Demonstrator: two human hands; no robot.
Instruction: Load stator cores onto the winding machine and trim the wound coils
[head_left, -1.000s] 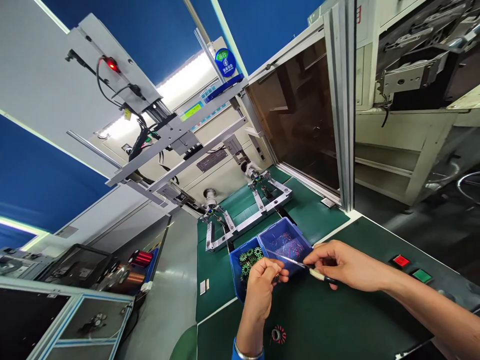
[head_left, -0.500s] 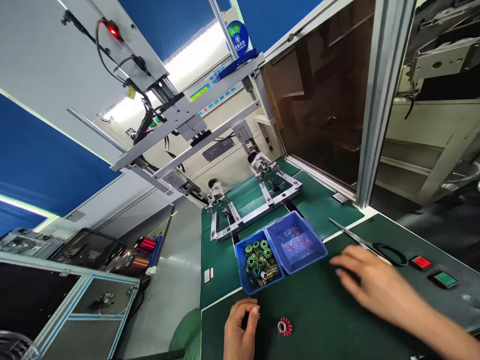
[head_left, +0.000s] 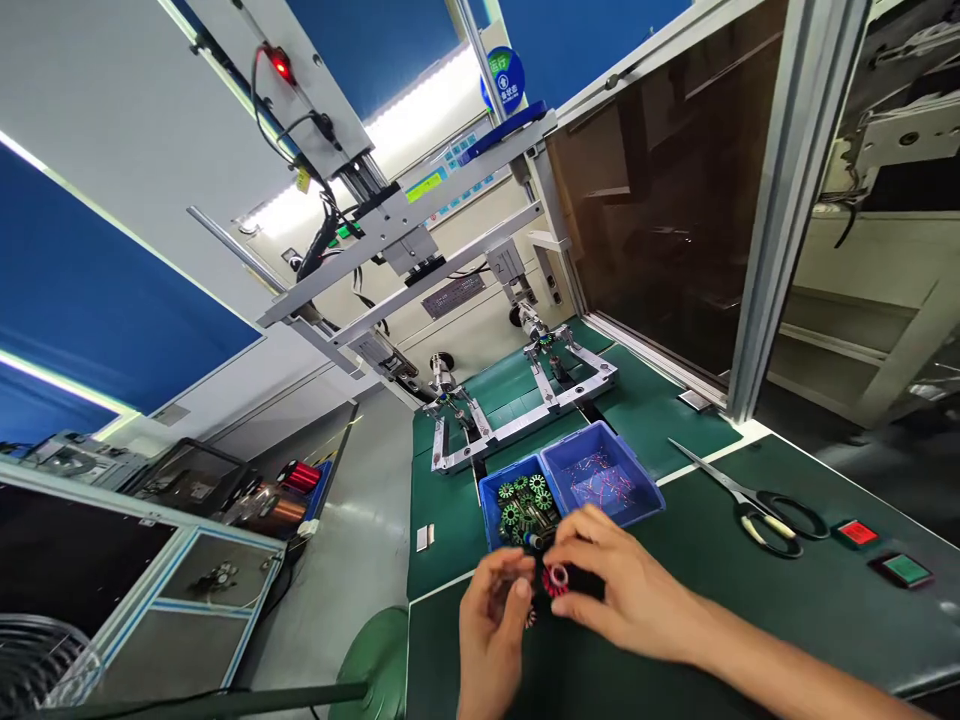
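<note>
My right hand (head_left: 611, 570) has its thumb and fingers closed around a small motor stator (head_left: 556, 580) with red windings and a pale ring at its centre. Just left of it, the fingers of my left hand (head_left: 496, 620) are curled, with the thumb raised. A sliver of a small toothed part (head_left: 531, 616) shows at the left thumb, mostly hidden by the hand. Both hands are over the green mat, close to the front of a blue bin (head_left: 491, 525) with green toothed cores and metal pieces.
Another blue bin (head_left: 637, 500) holds red and pale wire scraps. Scissors (head_left: 739, 495) lie open on the right, near a red button (head_left: 857, 533) and a green button (head_left: 906, 570). Behind the bins stands a metal fixture (head_left: 525, 425) beneath a machine frame.
My right hand has moved left from beside the scissors and picked up the red-wound stator from the mat. My left hand has moved slightly up and right towards it.
</note>
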